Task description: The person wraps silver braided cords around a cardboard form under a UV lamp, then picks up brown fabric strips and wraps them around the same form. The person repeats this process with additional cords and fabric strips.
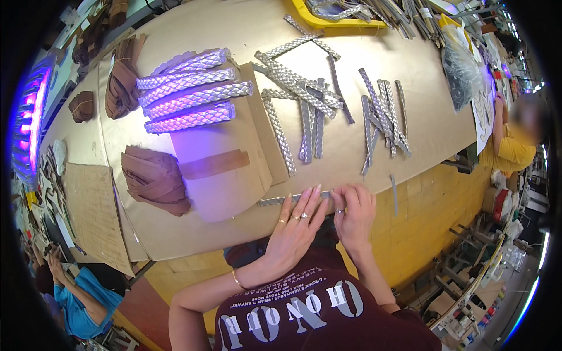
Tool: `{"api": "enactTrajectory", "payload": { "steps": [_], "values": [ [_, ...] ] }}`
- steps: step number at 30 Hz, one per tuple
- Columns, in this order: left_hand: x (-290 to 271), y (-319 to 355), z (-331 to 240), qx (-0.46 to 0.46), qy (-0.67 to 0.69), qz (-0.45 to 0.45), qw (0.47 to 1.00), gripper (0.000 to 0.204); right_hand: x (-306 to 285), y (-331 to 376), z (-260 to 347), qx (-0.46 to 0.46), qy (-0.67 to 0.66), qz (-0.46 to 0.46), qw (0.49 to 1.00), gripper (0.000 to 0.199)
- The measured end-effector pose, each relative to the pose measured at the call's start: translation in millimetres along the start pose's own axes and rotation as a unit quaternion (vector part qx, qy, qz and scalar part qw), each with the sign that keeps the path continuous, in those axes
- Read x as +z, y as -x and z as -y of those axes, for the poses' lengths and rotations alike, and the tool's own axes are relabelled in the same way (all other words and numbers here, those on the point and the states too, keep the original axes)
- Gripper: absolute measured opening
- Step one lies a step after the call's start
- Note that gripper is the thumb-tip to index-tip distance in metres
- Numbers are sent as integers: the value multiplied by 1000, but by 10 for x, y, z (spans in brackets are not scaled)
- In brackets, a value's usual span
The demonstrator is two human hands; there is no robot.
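While a person in a blue top [79, 298] works at far lower left, brown leather strips sit in piles on the tan worktable [193, 240]: one bundle [124, 79] up top, one stack [155, 178] lower, plus a single brown strip [213, 164] on a curved tan board [219, 169]. Next right, four wide silver braided straps [190, 93] lie side by side, lit purple. Centre, a loose heap of narrow silver braided strips [298, 88], then another scatter [383, 114] further right; none of it blocks the hands. At the near table edge lies one silver braided strip [275, 200], flat, running left-right. Left hand [295, 225] rests fingers spread and flat on that strip, pressing it down, rings on. Right hand [351, 213] just beside it, fingertips curled together pinching the strip's right end. A thin grey sliver [394, 193] lies alone right of the hands. Yellow tray [328, 22] at top edge holds more silver pieces, contents partly cut off. Far right, a person in a yellow top [512, 149] at the table end.
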State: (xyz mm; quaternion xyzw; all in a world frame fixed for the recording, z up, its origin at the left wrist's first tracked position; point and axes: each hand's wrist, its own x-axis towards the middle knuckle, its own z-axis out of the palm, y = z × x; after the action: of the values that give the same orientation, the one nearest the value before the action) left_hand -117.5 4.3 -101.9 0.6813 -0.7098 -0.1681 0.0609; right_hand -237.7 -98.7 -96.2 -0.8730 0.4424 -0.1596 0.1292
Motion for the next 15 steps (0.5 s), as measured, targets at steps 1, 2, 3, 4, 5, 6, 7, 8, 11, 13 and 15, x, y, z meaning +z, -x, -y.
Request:
{"api": "enactTrajectory", "payload": {
  "steps": [1,2,3,4,5,6,7,8,11,13,15],
  "values": [
    [2,-5,-1,0,3,-3,1000,66,-10,-14,-14,-13,10,8,1000,11],
    [3,-8,-4,2,0,-5,1000,65,-24,-25,-23,-27,20,16,999,11],
    [4,-11,-6,2,2,-3,1000,65,-38,-35,-21,-24,23,34,999,11],
    [5,-15,-8,2,-1,-2,1000,64,-54,-49,-20,-23,26,53,998,10],
    [5,-15,-11,0,-10,-2,1000,64,-68,-62,-11,-20,29,74,997,9],
    [4,-14,-12,-1,-4,-1,1000,64,-82,-76,-1,-17,29,88,996,9],
    [3,-16,-15,-3,-5,-2,1000,64,-97,-93,9,-12,30,104,994,8],
    [4,-17,-17,-3,-12,-4,1000,64,-112,-110,20,-7,30,119,992,8],
    [5,-16,-18,-2,-14,0,1000,63,-160,-153,59,-7,32,139,990,8],
    [9,-14,-20,-4,-9,-4,1000,62,-194,-157,105,3,41,155,987,9],
    [16,-12,-22,-1,-15,-1,1000,60,-213,-145,174,7,47,171,984,10]
  ]
}}
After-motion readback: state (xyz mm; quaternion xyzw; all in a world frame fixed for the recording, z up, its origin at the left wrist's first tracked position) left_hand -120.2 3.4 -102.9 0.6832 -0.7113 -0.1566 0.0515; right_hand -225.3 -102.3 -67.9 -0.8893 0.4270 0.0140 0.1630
